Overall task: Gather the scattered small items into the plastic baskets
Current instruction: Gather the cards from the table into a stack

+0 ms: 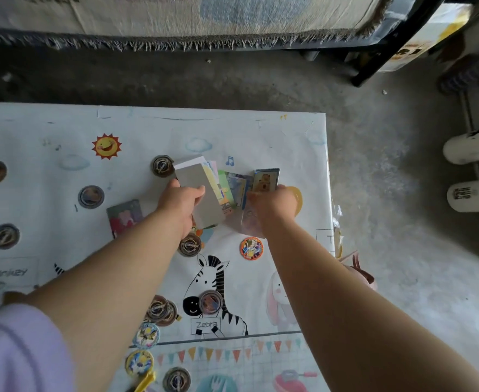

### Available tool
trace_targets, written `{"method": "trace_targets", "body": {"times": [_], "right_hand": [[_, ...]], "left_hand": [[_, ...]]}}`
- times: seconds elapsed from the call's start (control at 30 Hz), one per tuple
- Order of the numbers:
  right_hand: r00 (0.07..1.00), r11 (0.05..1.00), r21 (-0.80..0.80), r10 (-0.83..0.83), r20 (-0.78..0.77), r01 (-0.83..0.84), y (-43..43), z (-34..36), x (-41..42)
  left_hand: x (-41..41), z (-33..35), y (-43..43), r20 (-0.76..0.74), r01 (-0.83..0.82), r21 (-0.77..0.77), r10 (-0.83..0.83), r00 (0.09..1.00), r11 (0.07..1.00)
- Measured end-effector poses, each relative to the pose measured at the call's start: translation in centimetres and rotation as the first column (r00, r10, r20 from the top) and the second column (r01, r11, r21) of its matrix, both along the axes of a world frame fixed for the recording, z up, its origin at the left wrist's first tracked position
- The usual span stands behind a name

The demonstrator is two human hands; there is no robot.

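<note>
My left hand (pixel 180 203) grips a fanned stack of cards (pixel 204 193), its grey back card on top. My right hand (pixel 272 203) pinches a single picture card (pixel 266 180) just right of the stack, over more loose cards (pixel 251 222) on the printed mat (pixel 147 131). Several round discs lie scattered: one above the stack (pixel 162 165), one under my left wrist (pixel 190 244), an orange one (pixel 251 248), one on the zebra print (pixel 210 302). Another card (pixel 123 217) lies left of my left arm. No plastic basket shows clearly.
More discs sit at the mat's left (pixel 90 196) and along the near edge (pixel 145 335). A pink object (pixel 359 271) pokes out at the mat's right edge. Bare concrete floor (pixel 388 193) lies right; a fringed rug (pixel 176 18) and black frame lie beyond.
</note>
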State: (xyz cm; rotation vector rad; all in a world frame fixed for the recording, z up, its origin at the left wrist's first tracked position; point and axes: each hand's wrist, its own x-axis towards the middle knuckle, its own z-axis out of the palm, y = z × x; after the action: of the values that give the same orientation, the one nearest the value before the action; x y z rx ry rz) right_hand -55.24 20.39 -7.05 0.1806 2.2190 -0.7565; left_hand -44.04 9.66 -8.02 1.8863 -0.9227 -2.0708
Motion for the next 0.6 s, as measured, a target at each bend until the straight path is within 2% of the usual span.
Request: {"method": "trace_targets", "body": {"times": [0.07, 0.13, 0.2, 0.27, 0.33, 0.4, 0.5, 0.6], "right_hand": [[1.000, 1.000, 0.017, -0.006, 0.000, 0.006, -0.1, 0.0, -0.3], [0.994, 1.000, 0.025, 0.006, -0.110, -0.003, -0.2, 0.4, -0.7], [0.963, 0.994, 0.038, 0.110, -0.246, -0.104, -0.7, 0.9, -1.1], [0.938, 0.965, -0.032, 0.246, -0.243, -0.261, -1.7, 1.5, -1.0], [0.837, 0.857, 0.014, 0.506, -0.209, -0.515, -2.9, 1.7, -0.5], [0.664, 0.693, 0.159, 0.720, -0.203, -0.703, -3.7, 1.4, 0.0], [0.543, 0.596, 0.325, 0.803, -0.245, -0.734, -4.3, 0.3, 0.7], [0.531, 0.572, 0.413, 0.818, -0.221, -0.709, -4.7, -0.3, 1.0]], "left_hand": [[0.1, 0.1, 0.0, -0.003, 0.004, 0.008, -0.004, 1.000, 1.000], [0.2, 0.3, -0.1, -0.021, -0.022, 0.016, 0.023, 1.000, 1.000], [0.5, 0.6, 0.0, -0.036, -0.044, 0.012, 0.044, 0.998, 0.999], [0.9, 0.8, 0.1, -0.044, -0.077, 0.006, 0.077, 0.996, 0.997], [1.7, 0.9, 0.1, -0.052, -0.135, -0.016, 0.134, 0.990, 0.991], [2.7, 1.2, 0.1, -0.013, -0.173, -0.080, 0.173, 0.985, 0.982], [5.0, 0.9, 0.1, 0.084, -0.159, -0.214, 0.180, 0.980, 0.964], [7.3, 0.6, 0.2, 0.105, -0.126, -0.257, 0.157, 0.982, 0.958]]}}
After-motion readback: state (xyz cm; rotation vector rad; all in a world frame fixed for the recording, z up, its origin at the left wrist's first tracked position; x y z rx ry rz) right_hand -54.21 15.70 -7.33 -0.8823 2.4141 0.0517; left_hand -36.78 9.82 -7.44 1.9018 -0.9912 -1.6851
